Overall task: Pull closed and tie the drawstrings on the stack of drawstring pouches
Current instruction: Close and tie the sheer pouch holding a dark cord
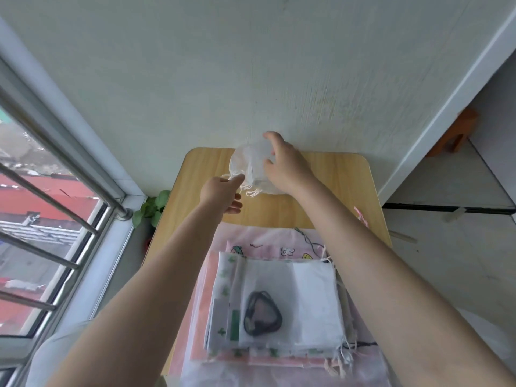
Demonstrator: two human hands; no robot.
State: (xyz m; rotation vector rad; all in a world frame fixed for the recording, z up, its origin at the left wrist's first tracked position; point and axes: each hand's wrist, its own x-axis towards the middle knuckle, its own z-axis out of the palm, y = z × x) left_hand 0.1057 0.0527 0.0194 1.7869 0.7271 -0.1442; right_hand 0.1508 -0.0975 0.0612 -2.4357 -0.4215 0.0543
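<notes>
Wooden table (329,191): far edge against the wall, bare wood between far edge and the stack of pouches (279,305) at the near end. White pouch (251,166) lies at the table's far edge, mouth gathered. Left hand (222,192), arm outstretched, pinches the drawstring (252,191) at the pouch's near-left side. Right hand (284,163) rests over the pouch's right side, fingers curled on the fabric.

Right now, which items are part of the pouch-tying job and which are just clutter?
Job:
white pouch at the table's far end
its drawstrings
left hand
right hand
stack of pouches

Lying about:
potted plant
wooden table
window bars
</notes>
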